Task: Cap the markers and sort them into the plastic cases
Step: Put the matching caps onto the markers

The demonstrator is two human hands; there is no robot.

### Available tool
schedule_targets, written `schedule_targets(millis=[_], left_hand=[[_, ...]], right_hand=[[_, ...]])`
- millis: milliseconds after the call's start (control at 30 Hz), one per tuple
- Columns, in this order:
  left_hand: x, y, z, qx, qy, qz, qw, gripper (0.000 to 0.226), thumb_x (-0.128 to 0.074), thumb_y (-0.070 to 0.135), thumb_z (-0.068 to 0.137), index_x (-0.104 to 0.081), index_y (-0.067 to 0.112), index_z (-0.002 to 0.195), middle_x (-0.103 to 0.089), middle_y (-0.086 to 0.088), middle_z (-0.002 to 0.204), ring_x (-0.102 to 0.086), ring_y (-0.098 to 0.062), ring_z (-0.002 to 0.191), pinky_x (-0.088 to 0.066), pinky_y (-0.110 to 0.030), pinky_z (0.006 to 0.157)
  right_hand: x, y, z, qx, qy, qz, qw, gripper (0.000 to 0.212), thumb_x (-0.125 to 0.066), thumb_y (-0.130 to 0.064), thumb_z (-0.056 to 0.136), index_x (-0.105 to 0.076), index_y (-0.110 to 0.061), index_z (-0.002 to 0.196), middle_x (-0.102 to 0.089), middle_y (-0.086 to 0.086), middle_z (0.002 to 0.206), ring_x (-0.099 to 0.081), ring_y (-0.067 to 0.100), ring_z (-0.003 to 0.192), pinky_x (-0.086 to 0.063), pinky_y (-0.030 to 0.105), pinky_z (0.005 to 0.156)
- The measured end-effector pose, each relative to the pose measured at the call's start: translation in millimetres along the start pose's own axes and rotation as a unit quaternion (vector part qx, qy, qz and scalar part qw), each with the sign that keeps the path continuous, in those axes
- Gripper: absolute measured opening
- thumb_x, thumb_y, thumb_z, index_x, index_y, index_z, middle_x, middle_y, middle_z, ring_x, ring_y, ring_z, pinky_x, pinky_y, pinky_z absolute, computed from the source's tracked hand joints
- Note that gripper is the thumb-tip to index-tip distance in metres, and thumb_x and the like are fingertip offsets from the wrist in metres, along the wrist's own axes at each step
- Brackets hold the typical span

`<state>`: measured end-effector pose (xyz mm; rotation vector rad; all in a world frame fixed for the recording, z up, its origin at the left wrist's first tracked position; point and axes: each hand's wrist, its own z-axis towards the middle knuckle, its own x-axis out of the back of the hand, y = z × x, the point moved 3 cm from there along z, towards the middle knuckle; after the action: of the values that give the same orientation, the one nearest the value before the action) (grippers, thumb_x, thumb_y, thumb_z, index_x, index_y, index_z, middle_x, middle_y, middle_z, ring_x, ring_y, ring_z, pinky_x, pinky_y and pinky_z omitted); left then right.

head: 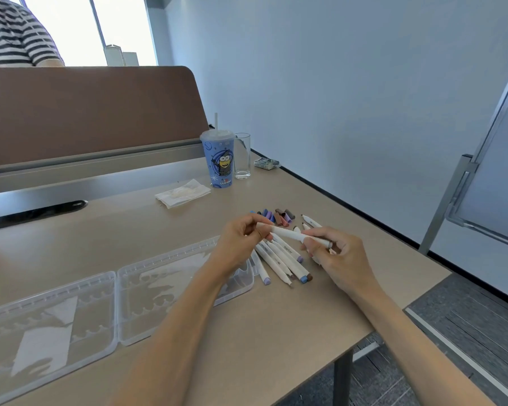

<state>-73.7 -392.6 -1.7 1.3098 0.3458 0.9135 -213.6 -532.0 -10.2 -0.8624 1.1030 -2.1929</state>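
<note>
We're at a tan worktop (pixel 276 317) by a pale wall (pixel 335 83). Clear cases (pixel 116 306) lie open, near left. Left hand (pixel 241 238) and right hand (pixel 338 254) curl fingers around one white marker (pixel 291 235) above the pile (pixel 282 260).

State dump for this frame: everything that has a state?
held marker: lifted, gripped by left hand and right hand
plastic case: open, no markers inside
marker pile: lying loose beside plastic case
loose caps: off, heaped beyond marker pile
cup: upright, lidded, straw in
glass: upright, looks empty

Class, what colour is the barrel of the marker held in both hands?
The marker is white-barrelled; the head view shows it.
</note>
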Motion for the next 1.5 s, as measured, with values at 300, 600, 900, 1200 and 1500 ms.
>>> schedule_targets(millis=[300,600,900,1200,1500], left_hand=[[0,13,24,0.005,0.001,0.061,0.998,0.026,-0.048,0.011,0.099,-0.051,0.015,0.125,-0.069,-0.009,0.099,-0.06,-0.001,0.082,-0.042,-0.002,0.064],[25,-15,44,0.064,0.045,0.239,0.968,0.025,-0.043,0.01,0.097,-0.061,0.015,0.113,-0.068,-0.005,0.099,-0.056,-0.01,0.081,-0.038,-0.01,0.058],[18,-32,56,0.047,0.016,0.326,0.944,0.026,-0.045,0.01,0.096,-0.063,0.015,0.114,-0.063,-0.007,0.106,-0.053,-0.016,0.087,-0.039,-0.025,0.073],[4,-38,93,-0.004,-0.005,0.394,0.919,0.022,-0.048,0.014,0.094,-0.065,0.019,0.107,-0.063,-0.004,0.107,-0.055,-0.021,0.097,-0.048,-0.039,0.085],[-13,-36,115,-0.01,-0.04,0.417,0.908,0.021,-0.054,0.031,0.095,-0.069,0.018,0.102,-0.066,-0.003,0.102,-0.057,-0.02,0.095,-0.05,-0.04,0.085]], right_hand=[[2,-13,26,-0.045,-0.026,-0.112,0.992,0.018,-0.075,-0.02,0.077,-0.058,-0.022,0.071,-0.062,0.0,0.073,-0.044,0.003,0.055,-0.036,0.014,0.049],[-8,-5,36,-0.118,-0.085,-0.344,0.928,0.014,-0.062,-0.032,0.076,-0.053,-0.022,0.081,-0.058,-0.005,0.075,-0.052,0.013,0.069,-0.038,0.029,0.055],[-8,10,43,-0.108,-0.088,-0.389,0.911,0.018,-0.058,-0.046,0.085,-0.058,-0.028,0.084,-0.058,-0.011,0.083,-0.054,0.009,0.077,-0.04,0.025,0.061],[7,36,64,-0.113,0.009,-0.286,0.952,0.008,-0.06,-0.034,0.088,-0.062,-0.026,0.088,-0.06,-0.014,0.078,-0.054,0.005,0.072,-0.042,0.024,0.061],[15,55,66,-0.108,0.073,-0.216,0.968,0.007,-0.06,-0.019,0.089,-0.062,-0.024,0.094,-0.059,-0.012,0.082,-0.053,0.007,0.077,-0.041,0.022,0.064]])
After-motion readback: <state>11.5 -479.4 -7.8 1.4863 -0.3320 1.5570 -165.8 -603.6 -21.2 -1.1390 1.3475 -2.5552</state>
